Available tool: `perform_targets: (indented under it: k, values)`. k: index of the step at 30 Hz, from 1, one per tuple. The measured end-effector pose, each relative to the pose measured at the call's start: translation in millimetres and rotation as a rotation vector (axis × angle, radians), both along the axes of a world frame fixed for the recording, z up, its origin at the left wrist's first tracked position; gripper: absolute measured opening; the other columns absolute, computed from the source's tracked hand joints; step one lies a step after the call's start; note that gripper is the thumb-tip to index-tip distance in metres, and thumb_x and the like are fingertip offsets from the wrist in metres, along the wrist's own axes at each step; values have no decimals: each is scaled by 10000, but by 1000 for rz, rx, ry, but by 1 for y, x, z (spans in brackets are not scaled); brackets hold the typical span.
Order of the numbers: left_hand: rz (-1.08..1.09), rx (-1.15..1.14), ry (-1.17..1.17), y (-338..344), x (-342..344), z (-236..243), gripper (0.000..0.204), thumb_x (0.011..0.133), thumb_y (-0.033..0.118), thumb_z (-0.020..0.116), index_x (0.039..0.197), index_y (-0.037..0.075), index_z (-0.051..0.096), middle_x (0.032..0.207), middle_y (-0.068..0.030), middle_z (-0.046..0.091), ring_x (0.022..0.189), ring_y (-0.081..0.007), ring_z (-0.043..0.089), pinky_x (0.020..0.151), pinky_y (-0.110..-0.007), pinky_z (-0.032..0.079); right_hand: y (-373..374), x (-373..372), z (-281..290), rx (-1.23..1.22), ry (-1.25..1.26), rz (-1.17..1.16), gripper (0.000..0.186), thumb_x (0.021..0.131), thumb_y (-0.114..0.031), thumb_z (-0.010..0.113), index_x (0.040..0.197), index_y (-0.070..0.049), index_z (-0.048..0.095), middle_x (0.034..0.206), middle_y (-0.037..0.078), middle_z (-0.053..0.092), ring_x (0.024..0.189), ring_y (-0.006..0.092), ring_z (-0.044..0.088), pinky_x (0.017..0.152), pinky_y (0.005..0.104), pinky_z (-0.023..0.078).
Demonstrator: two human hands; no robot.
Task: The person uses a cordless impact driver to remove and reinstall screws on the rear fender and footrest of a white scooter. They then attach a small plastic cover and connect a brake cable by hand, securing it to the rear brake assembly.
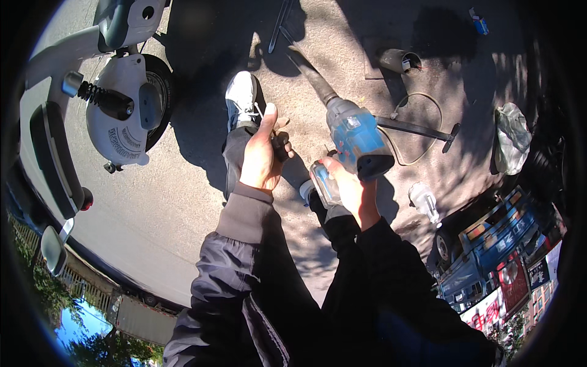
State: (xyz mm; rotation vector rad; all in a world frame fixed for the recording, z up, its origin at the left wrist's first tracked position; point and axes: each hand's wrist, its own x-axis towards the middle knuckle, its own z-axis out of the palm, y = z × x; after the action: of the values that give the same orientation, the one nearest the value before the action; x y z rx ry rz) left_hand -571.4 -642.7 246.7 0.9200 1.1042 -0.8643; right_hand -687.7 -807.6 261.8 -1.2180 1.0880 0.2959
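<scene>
My right hand grips a blue cordless power tool by its lower part, near the battery pack. The tool's long grey nozzle points up and away from me. To its left, my left hand is closed around a small dark object that I cannot make out clearly. Both hands are held over my dark-trousered legs, and a white shoe shows beyond the left one.
A white scooter stands at the left. A black T-handled pole, looped hose, dark cylinder and metal bars lie on the pavement. Right are a pale bag, a white object and a blue truck.
</scene>
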Motion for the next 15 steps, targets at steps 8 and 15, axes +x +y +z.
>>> perform_targets:
  k: [8,15]
  values:
    - [43,29,176,-145,-67,-74,261,969,331,631,847,128,522,633,-27,495,449,-198,463,387,-381,413,-51,-153,44,55,62,141,332,896,-113,755,1194,-29,636,1058,102,696,917,224,691,811,354,564]
    - [-147,265,126,-143,-89,-164,261,979,365,588,869,155,479,676,-4,482,507,-179,494,444,-346,343,-73,-215,75,197,-31,-288,429,983,-373,623,1242,-31,638,1148,125,682,977,263,682,859,365,546]
